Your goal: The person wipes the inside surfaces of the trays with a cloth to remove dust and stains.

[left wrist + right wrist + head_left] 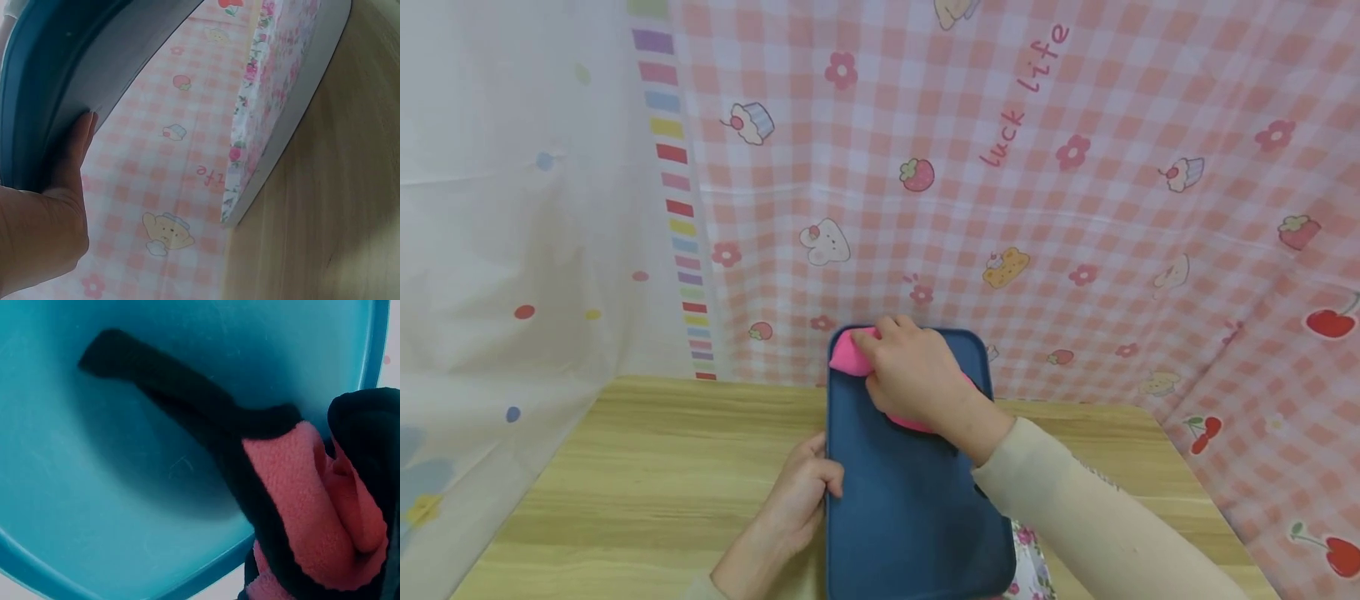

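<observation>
A dark blue rectangular tray (917,517) is held up on its long axis, its raised rim facing me. My left hand (805,492) grips its left edge, thumb over the rim; the left wrist view has the fingers against the tray's underside (119,56). With my right hand (917,367) I press a bunched pink cloth (850,354) into the tray's upper left corner. In the right wrist view the cloth (300,494) is fuzzy with black edging, and a black strap (162,375) trails from it over the tray's surface.
Behind and below the tray, a white item with a floral print (275,94) stands on the wood-grain table (685,467). A pink checked curtain (880,217) hangs at the back and right, a white one (535,233) at the left.
</observation>
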`<state>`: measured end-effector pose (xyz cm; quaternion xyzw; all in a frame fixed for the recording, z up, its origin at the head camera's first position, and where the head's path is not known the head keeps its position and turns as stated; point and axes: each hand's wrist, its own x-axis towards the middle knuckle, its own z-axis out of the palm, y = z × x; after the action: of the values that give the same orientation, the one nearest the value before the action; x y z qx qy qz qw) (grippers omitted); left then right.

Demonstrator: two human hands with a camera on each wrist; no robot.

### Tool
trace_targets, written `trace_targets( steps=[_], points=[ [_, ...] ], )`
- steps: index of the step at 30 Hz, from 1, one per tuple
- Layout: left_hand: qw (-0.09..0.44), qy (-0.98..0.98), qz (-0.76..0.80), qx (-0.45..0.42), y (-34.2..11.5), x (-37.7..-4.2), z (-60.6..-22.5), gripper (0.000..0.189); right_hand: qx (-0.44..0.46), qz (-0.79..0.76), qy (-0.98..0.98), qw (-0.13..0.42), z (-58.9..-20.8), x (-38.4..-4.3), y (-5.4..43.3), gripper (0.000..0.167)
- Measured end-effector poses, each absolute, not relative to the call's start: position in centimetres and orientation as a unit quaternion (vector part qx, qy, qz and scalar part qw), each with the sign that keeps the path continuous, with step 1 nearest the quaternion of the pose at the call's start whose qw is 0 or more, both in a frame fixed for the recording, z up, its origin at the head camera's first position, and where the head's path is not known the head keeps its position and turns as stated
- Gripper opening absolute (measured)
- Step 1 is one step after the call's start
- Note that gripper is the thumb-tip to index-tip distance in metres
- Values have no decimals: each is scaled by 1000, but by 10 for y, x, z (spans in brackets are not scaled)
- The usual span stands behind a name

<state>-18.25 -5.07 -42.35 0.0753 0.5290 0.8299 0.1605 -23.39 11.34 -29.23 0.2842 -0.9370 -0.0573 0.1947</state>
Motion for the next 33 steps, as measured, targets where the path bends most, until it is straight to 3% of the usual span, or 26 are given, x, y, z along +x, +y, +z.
trace_targets(
  steps=[6,15,26,33],
  points=[
    [161,524,833,73,-51,-183,-424,64,266,-40,-948,167,-291,-235,121,52],
    [156,535,828,62,-52,-183,-422,74,249,40,-961,114,-290,-231,138,56],
    [161,516,838,73,-56,-183,-419,78,310,34,-940,140,-310,-199,152,50],
    [160,514,840,72,-57,-183,-418,83,345,40,-929,127,-324,-183,156,48]
  ],
)
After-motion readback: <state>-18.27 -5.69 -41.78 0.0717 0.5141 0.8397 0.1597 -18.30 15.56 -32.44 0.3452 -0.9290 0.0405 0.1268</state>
